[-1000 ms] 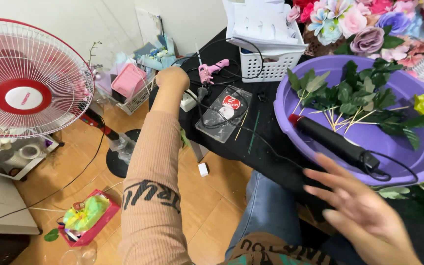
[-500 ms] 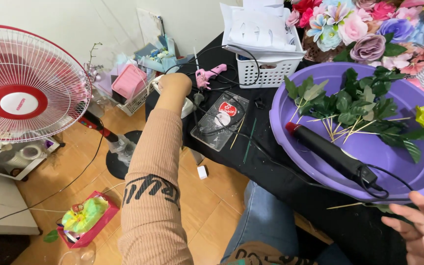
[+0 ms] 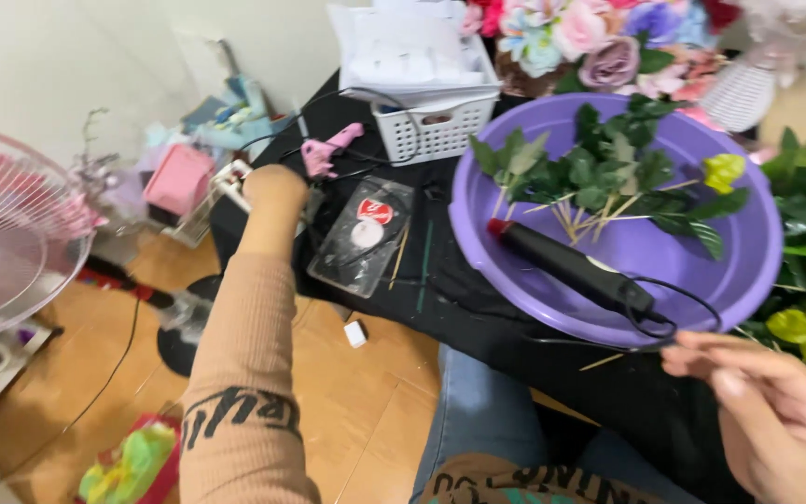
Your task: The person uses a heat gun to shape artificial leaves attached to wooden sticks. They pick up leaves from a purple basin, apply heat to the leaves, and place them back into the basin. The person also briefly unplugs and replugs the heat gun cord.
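My left hand (image 3: pixel 272 191) is stretched out to the left edge of the black table (image 3: pixel 440 289), over a white power strip (image 3: pixel 232 179) beside a pink glue gun (image 3: pixel 328 149). Its fingers curl down out of sight. My right hand (image 3: pixel 776 415) hovers at the lower right with fingers apart and nothing in it, its fingertips close to the black cord (image 3: pixel 673 313) of a black rod-shaped tool (image 3: pixel 566 266). That tool lies in a purple basin (image 3: pixel 692 266) together with green leafy stems (image 3: pixel 599 173).
A clear flat packet (image 3: pixel 366 233) lies on the table near my left hand. A white basket (image 3: pixel 431 126) and artificial flowers (image 3: pixel 599 42) stand behind. A pink fan (image 3: pixel 11 233) stands on the wooden floor at left, and a pink tray (image 3: pixel 132 462) lies below it.
My right hand dropped from over the basin's near side to the lower right corner. My left arm stayed at the table's edge. The view shifted slightly right.
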